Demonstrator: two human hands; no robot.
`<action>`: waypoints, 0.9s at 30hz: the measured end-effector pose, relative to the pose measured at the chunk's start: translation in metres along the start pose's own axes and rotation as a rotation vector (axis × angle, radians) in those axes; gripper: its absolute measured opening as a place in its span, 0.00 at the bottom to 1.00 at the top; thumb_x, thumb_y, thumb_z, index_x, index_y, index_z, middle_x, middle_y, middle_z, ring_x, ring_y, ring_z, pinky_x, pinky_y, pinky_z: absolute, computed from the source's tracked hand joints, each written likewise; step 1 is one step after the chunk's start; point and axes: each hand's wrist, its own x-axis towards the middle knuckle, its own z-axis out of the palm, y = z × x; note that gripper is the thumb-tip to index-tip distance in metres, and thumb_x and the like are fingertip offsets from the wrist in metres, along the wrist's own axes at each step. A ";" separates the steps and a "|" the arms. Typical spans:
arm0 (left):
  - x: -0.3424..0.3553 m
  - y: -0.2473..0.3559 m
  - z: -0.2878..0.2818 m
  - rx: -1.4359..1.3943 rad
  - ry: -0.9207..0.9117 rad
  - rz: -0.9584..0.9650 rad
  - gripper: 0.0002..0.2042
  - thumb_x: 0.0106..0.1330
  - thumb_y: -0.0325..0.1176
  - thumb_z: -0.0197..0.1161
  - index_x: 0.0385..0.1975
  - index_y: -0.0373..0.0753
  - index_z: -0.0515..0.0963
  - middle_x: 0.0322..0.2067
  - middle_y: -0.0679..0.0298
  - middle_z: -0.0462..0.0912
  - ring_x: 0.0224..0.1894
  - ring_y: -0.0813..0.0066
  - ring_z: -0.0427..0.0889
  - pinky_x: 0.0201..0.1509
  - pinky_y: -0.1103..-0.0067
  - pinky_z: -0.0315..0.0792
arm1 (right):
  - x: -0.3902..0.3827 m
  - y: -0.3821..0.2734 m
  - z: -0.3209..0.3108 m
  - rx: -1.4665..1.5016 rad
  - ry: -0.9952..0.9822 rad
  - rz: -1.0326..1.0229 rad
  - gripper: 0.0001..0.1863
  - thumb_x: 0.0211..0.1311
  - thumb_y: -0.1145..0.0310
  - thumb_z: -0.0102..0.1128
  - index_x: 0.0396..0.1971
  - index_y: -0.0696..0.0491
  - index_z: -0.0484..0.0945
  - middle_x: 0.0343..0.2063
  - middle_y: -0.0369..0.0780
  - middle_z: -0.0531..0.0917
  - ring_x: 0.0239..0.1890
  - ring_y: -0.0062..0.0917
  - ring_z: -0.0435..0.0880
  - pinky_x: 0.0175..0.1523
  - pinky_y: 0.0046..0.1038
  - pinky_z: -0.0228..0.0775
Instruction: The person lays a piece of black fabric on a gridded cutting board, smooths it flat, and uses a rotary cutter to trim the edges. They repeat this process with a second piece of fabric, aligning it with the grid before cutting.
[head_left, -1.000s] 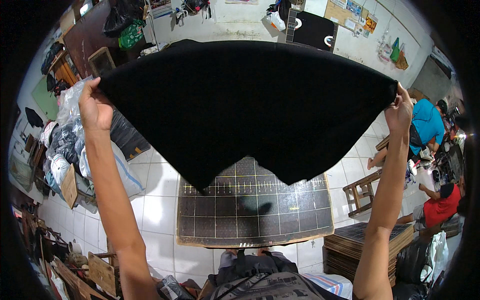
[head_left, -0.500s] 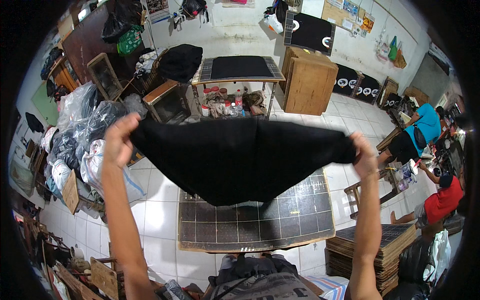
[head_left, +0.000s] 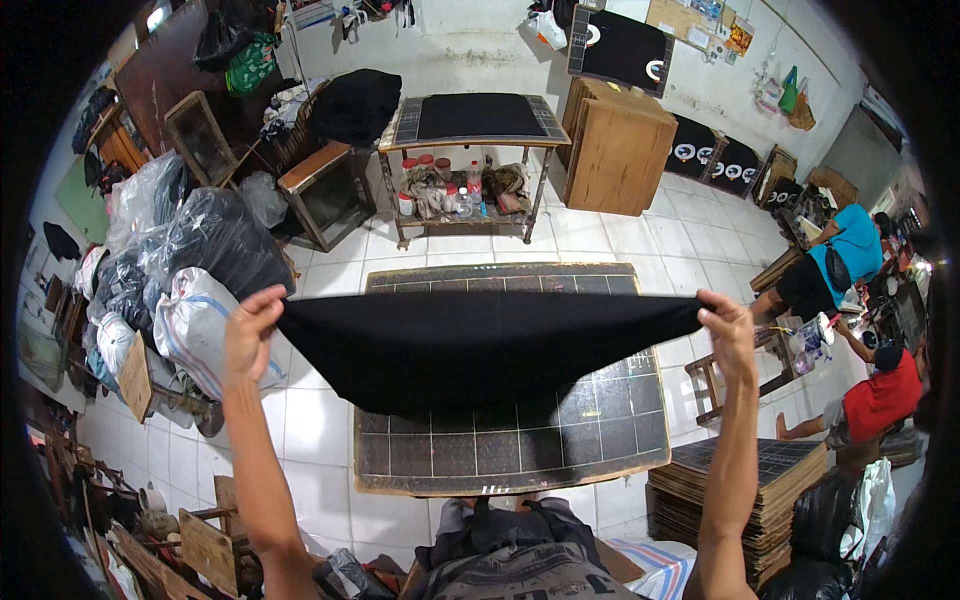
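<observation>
Over a gridded board (head_left: 605,440) amid tiles (head_left: 318,425), left hand (head_left: 255,330) and right hand (head_left: 729,330) pinch cloth (head_left: 485,350).

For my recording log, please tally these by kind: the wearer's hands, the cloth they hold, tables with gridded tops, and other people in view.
Hands: 2 (left hand, right hand)
Held black cloth: 1
Gridded tables: 2 (near table, far table)
Other people: 2 (person in blue, person in red)
Total: 7

The black cloth (head_left: 490,345) hides the middle of the dark gridded board (head_left: 610,445).
</observation>
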 end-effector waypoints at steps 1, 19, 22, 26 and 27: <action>0.000 0.018 0.005 0.008 -0.032 0.089 0.16 0.62 0.22 0.68 0.51 0.33 0.82 0.45 0.65 0.85 0.45 0.79 0.81 0.56 0.83 0.70 | 0.004 -0.020 0.004 -0.107 -0.019 -0.033 0.19 0.58 0.83 0.66 0.51 0.63 0.82 0.43 0.43 0.87 0.45 0.24 0.85 0.54 0.25 0.76; 0.090 0.063 0.090 0.470 -0.022 0.212 0.09 0.65 0.33 0.70 0.42 0.39 0.83 0.30 0.74 0.81 0.27 0.88 0.74 0.32 0.87 0.67 | 0.152 -0.015 -0.067 -0.200 0.040 -0.309 0.06 0.60 0.73 0.71 0.36 0.55 0.85 0.28 0.30 0.84 0.29 0.12 0.75 0.36 0.17 0.62; 0.134 0.007 0.116 0.402 -0.014 0.044 0.08 0.66 0.32 0.69 0.41 0.37 0.83 0.27 0.73 0.79 0.23 0.86 0.74 0.26 0.88 0.66 | 0.190 0.041 -0.058 -0.265 0.110 -0.179 0.04 0.59 0.74 0.71 0.33 0.56 0.86 0.25 0.31 0.84 0.24 0.13 0.74 0.31 0.18 0.63; 0.198 -0.024 0.146 0.062 -0.026 -0.021 0.09 0.70 0.32 0.66 0.44 0.39 0.77 0.29 0.68 0.79 0.27 0.77 0.80 0.26 0.86 0.71 | 0.242 0.072 -0.034 -0.166 0.270 -0.037 0.05 0.65 0.73 0.66 0.38 0.56 0.81 0.25 0.33 0.81 0.22 0.16 0.76 0.28 0.20 0.66; 0.211 -0.024 0.152 -0.054 0.013 -0.055 0.09 0.71 0.32 0.65 0.45 0.39 0.76 0.31 0.67 0.79 0.29 0.75 0.82 0.27 0.85 0.73 | 0.253 0.069 -0.029 -0.101 0.346 0.028 0.06 0.66 0.72 0.65 0.39 0.56 0.80 0.26 0.34 0.80 0.22 0.17 0.76 0.28 0.20 0.67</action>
